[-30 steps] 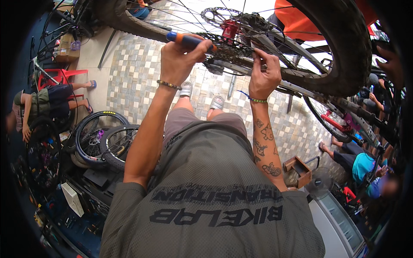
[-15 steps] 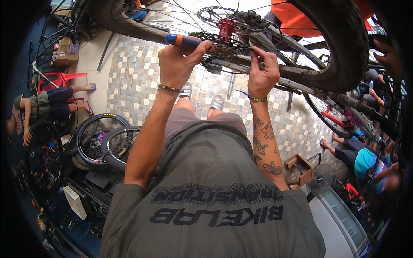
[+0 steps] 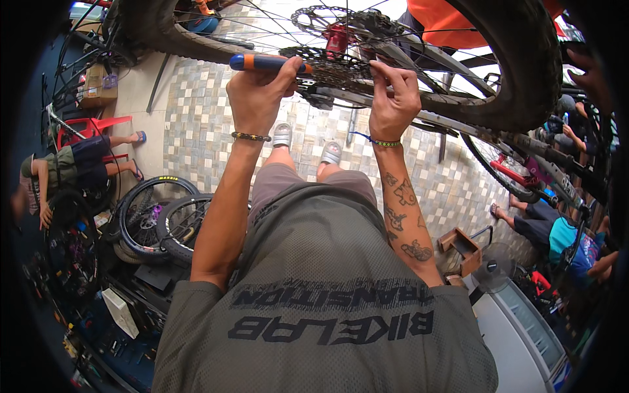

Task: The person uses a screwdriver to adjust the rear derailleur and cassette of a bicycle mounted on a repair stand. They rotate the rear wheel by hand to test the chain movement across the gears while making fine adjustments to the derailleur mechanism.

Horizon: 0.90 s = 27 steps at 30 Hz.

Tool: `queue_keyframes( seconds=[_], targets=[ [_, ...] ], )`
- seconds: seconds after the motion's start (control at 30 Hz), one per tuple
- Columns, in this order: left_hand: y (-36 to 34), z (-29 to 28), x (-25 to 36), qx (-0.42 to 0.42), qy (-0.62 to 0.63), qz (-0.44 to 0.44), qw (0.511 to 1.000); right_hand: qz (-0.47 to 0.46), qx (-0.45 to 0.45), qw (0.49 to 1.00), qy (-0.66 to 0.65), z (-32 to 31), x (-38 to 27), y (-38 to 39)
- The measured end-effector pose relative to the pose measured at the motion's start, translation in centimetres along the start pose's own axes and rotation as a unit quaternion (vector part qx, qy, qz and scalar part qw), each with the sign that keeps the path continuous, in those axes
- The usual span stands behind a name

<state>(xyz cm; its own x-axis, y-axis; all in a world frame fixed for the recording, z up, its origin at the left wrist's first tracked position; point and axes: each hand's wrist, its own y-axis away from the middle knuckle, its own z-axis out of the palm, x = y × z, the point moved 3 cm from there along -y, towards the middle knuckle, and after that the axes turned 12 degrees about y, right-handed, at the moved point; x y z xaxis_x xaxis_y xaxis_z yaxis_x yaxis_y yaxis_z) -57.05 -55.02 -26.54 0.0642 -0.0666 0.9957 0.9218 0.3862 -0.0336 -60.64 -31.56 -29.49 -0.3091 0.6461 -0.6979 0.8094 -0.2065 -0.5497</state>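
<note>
A bicycle's rear wheel, with a thick black tyre (image 3: 517,65), spans the top of the head view. At its centre are a red hub (image 3: 337,40), a brake disc (image 3: 313,21) and a dark cassette (image 3: 334,67). My left hand (image 3: 255,98) is wrapped round a blue-and-orange tool handle (image 3: 262,63), shaped like a screwdriver's; the handle lies sideways, its right end by the cassette's left edge, and I cannot make out its tip. My right hand (image 3: 395,101) pinches thumb and fingers together at the cassette's right side. Whatever lies between those fingertips is hidden. Below the cassette hangs the derailleur (image 3: 318,98).
Loose wheels (image 3: 154,209) are piled at left, near a red plastic chair (image 3: 85,131) and a bent-over person (image 3: 59,160). At right are another person (image 3: 557,232), a wooden box (image 3: 458,249) and a fan (image 3: 496,265). Someone in orange (image 3: 445,23) is beyond the wheel.
Both hands and the tool handle have shifted slightly left. The hub and cassette also sit a little further left and higher in view. Both grips look the same.
</note>
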Motion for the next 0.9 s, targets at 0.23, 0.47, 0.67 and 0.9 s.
queue_keyframes(
  seconds=[0.23,0.47,0.67,0.9],
  targets=[
    [-0.5,-0.1,-0.1,0.001,0.004,-0.003,1.0,-0.021,-0.005,1.0,-0.012,0.2,-0.8,-0.6],
    [-0.5,-0.5,0.0,0.01,0.041,-0.031,0.999,-0.011,-0.006,0.998,-0.068,1.2,-0.6,-0.4],
    [-0.5,-0.6,0.1,0.009,0.054,-0.045,0.997,-0.019,-0.003,0.998,-0.061,1.3,-0.2,-0.3],
    [-1.1,-1.0,-0.9,-0.001,0.033,-0.052,0.998,-0.013,-0.007,0.999,-0.049,1.3,-0.1,-0.3]
  ],
)
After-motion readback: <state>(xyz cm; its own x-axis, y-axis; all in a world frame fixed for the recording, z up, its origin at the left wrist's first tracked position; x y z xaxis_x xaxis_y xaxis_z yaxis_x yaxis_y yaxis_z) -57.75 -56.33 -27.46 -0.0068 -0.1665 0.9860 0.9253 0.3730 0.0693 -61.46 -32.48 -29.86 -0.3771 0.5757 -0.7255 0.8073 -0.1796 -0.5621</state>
